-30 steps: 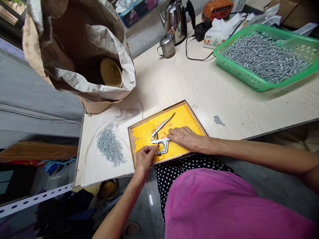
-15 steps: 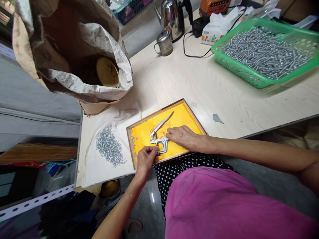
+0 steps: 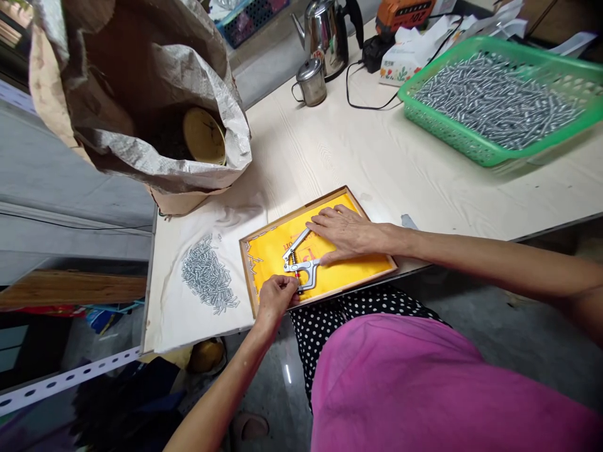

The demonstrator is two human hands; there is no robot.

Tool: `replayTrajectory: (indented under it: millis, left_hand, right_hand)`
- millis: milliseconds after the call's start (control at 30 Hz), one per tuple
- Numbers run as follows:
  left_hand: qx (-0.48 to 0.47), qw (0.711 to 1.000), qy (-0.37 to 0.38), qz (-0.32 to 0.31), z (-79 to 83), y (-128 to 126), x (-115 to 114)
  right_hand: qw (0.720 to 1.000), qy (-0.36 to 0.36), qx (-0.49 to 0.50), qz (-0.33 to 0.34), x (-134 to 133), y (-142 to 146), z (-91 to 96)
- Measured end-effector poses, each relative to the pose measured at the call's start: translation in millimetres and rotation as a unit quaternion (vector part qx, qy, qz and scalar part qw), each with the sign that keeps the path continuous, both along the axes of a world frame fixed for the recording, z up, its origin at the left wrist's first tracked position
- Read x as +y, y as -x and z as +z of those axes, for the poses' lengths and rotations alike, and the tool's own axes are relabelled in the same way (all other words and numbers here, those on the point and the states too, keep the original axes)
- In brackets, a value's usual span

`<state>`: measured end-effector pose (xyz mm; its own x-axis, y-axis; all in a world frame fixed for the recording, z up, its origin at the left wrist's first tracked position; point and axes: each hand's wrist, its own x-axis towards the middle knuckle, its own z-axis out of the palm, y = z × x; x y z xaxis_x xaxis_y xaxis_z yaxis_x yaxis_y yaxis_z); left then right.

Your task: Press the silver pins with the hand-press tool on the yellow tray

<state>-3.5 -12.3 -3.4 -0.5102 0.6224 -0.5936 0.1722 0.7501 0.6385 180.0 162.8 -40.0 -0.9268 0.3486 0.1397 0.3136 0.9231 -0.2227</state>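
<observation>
On a yellow sheet in a shallow brown-rimmed tray lie metal snap pliers, with a spring and a red part at the jaw. My right hand spans the two handles, its fingers over the upper one and the thumb at the end of the lower one. At the jaw my left hand is closed in a pinch; what its fingertips hold is hidden. Small metal pins lie along the tray's left side. Left of the tray, a heap of similar metal pieces rests on white cloth.
A large open sack with a yellow bowl inside stands at the back left. At the right is a green basket full of metal pieces. A lidded metal cup, a kettle and a black cable are behind.
My right hand has moved up from the lower handle and spread across both handles, covering the upper handle's end. My left hand has stayed at the jaw.
</observation>
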Motion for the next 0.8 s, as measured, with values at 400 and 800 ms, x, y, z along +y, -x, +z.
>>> replayTrajectory:
  millis: [400,800]
  left_hand:
    - [0.012,1.000,-0.003,-0.012,-5.5,2,-2]
    - [0.400,0.834,-0.189,-0.330,-1.4,-12,9]
  right_hand:
    - [1.000,-0.001,-0.013,-0.025,-9,-7,0.4]
    - [0.998,-0.012,-0.059,-0.035,-28,-11,8.9]
